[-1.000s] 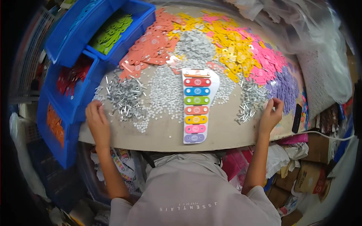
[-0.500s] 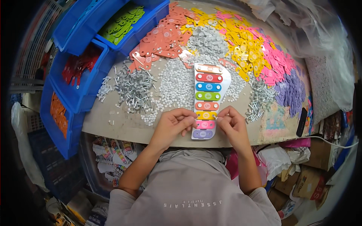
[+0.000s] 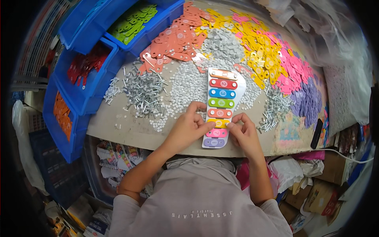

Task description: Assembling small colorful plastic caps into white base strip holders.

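Note:
A toy xylophone (image 3: 240, 84) with a white base and a column of coloured bars lies on the table in front of me. White round caps show at the ends of its upper bars; the pink bar (image 3: 215, 133) and purple bar (image 3: 215, 142) below have bare holes. My left hand (image 3: 184, 132) is closed at the xylophone's left edge, its thumb pressing the left end of the yellow bar (image 3: 217, 123) and its index finger bent above. At that bar's right end, my right hand (image 3: 245, 136) pinches a small white cap, partly hidden by the fingertips.
Piles of metal pins (image 3: 144, 91), white washers (image 3: 185, 85) and grey pieces (image 3: 223, 45) surround the xylophone. Loose salmon (image 3: 173, 41), yellow (image 3: 258, 49), pink (image 3: 294, 69) and purple bars (image 3: 306, 96) lie behind and right. Blue bins (image 3: 85, 103) stand left; a black object (image 3: 316, 133) lies right.
My left hand has shifted its thumb onto the left end of the yellow bar and lifted its index finger. My right hand stays at the bar's right end.

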`<state>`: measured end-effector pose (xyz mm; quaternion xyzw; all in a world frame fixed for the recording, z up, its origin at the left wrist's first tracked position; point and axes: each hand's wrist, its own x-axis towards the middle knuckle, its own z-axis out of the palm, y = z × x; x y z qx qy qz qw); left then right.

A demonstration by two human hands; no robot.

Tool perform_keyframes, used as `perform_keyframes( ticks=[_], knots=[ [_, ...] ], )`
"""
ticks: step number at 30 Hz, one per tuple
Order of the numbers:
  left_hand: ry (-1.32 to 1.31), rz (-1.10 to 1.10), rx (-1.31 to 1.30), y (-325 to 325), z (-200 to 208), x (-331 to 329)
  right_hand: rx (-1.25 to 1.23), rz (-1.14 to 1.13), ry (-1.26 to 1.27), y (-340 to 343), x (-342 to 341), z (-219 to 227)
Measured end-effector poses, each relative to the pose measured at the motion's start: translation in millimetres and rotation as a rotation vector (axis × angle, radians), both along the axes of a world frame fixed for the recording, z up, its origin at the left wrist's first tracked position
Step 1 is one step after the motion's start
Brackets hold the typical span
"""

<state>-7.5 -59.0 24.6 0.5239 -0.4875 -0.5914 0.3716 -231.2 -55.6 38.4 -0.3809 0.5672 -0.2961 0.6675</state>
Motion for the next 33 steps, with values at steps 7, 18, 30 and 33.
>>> perform_keyframes(
  ticks=[7,18,30,33],
  knots=[
    [-0.022,-0.267,0.201,-19.5,-3.9,8.8,0.041,0.086,0.044,-6.9,2.6,11.8],
    [0.087,-0.271,0.225,-24.1,-16.0,6.5,0.115,0.151,-0.021,-14.2,6.6,8.9],
    [0.067,-0.147,0.04,-13.3,-24.7,4.6,0.068,0.138,0.013,-11.2,7.3,0.9],
    [-0.169,-0.113,0.038,-7.9,10.2,19.9,0.086,0.015,-0.047,-10.0,-2.7,3.0]
  ],
)
